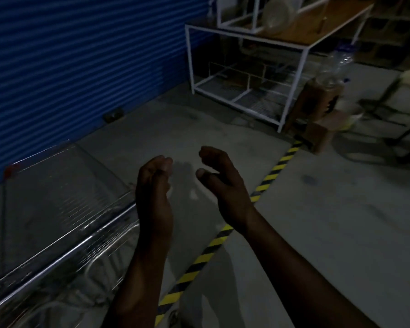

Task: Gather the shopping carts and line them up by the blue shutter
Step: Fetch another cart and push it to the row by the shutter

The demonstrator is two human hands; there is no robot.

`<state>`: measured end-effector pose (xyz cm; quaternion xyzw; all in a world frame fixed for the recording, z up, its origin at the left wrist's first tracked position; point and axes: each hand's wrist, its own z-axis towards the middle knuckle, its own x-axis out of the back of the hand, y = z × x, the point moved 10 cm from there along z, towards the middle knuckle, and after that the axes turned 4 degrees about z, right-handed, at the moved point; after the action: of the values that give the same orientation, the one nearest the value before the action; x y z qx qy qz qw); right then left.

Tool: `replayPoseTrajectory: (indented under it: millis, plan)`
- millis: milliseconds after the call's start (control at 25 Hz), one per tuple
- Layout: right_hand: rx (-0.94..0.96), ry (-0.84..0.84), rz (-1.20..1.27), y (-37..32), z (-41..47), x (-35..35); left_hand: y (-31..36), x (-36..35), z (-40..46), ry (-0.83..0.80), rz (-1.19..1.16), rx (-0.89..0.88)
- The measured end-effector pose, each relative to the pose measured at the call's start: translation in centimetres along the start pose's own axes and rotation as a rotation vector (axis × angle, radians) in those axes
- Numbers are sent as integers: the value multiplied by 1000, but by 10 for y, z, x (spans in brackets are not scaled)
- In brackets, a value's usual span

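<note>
A metal wire shopping cart (pixel 57 209) with a red corner piece stands at the lower left, close to the blue shutter (pixel 81 62) that fills the upper left. My left hand (pixel 153 192) hovers just right of the cart's rim, fingers curled and apart, holding nothing. My right hand (pixel 223 185) is raised beside it over the bare floor, fingers also curled and apart, empty. Neither hand touches the cart. The cart's lower part runs out of frame.
A white metal frame shelf (pixel 244 67) stands right of the shutter, with a wooden board on top. Yellow-black hazard tape (pixel 223 235) runs diagonally across the concrete floor. A brown stool (pixel 317 110) carrying a plastic bottle (pixel 336 65) sits at right, beside dark clutter.
</note>
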<state>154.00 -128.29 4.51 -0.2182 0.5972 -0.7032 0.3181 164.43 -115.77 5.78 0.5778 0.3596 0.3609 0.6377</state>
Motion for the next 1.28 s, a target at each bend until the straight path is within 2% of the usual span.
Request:
replayPoseTrajectory:
  millis: [320,560,960,1280]
  plan:
    - [150,337,58,-87,-118,246,47,-223,-138,-329,-11,-137]
    - [234,712,52,-138,-238,414,62,-391,-254,-662,-70,-137]
    - [321,1270,-63,-174,-416,626,44,-625,-433,-1141,-164,-33]
    - [335,1615,-243,-223,-521,802,52,-828,-590,-1531,-240,14]
